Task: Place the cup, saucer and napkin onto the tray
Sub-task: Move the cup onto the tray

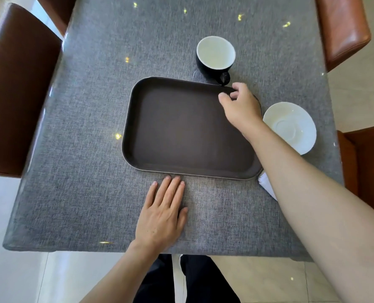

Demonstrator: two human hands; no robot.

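Note:
A dark brown tray [135,127] lies in the middle of the grey table with nothing on it. Behind its far right corner stands a black cup [215,54] with a white inside, its handle pointing toward me. A white saucer [295,125] lies to the right of the tray. A white napkin [267,185] peeks out under my right forearm at the tray's near right corner. My right hand [239,106] hovers over the tray's far right corner, fingers loosely curled, just short of the cup handle and holding nothing. My left hand [163,213] rests flat on the table just in front of the tray.
The table is covered with a grey cloth [83,193]. Brown leather chairs stand at the left [15,88], at the far right [343,29] and at the right edge [367,162]. Pale floor tiles show below the near table edge.

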